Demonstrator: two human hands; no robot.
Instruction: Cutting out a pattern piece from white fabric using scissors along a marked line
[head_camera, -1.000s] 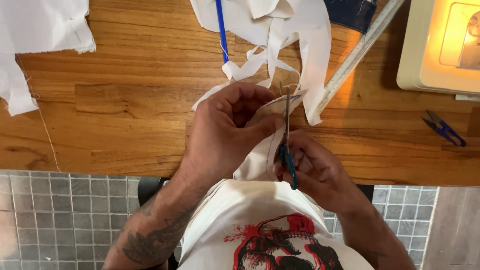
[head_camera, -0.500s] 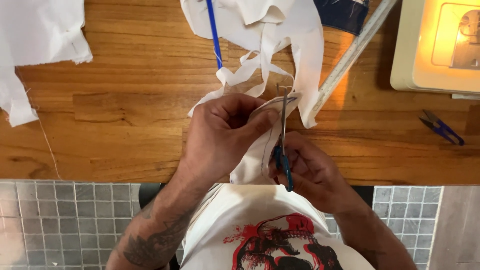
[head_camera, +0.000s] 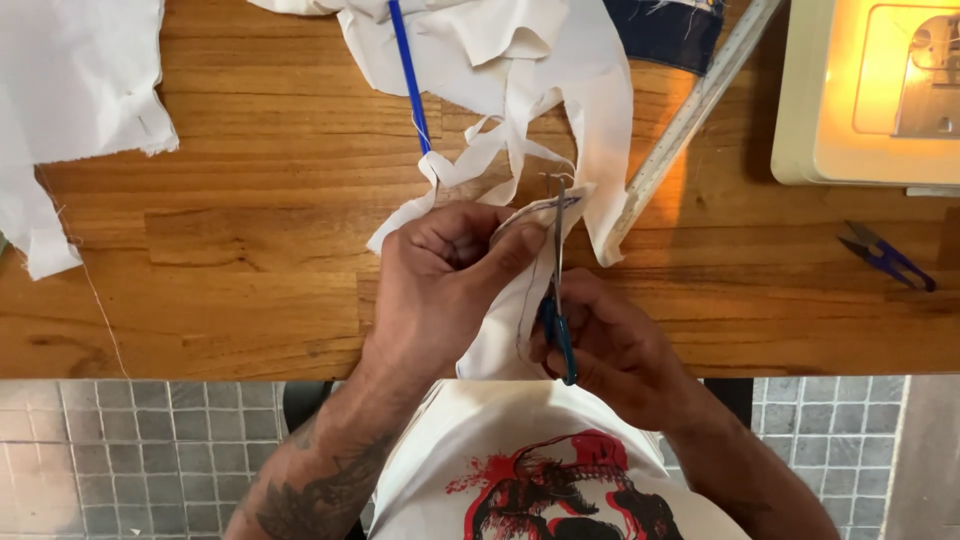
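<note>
My left hand (head_camera: 440, 285) pinches a piece of white fabric (head_camera: 505, 325) with a drawn line, thumb pressed on its upper edge. My right hand (head_camera: 615, 350) grips blue-handled scissors (head_camera: 557, 300) whose blades point away from me, running along the fabric's right edge up to its top corner. Both hands hover over the near edge of the wooden table (head_camera: 250, 230). Loose white fabric strips (head_camera: 500, 150) trail from the held piece toward the back.
A pile of white cloth (head_camera: 480, 40) with a blue pen (head_camera: 410, 80) lies at the back centre, more white cloth (head_camera: 70, 100) at the left. A long ruler (head_camera: 690, 115) runs diagonally. A lit sewing machine (head_camera: 880, 90) stands at right, with small blue thread snips (head_camera: 885, 257) near it.
The view has shifted slightly. The scissors have advanced a little further along the fabric edge toward its top; both hands keep their grip.
</note>
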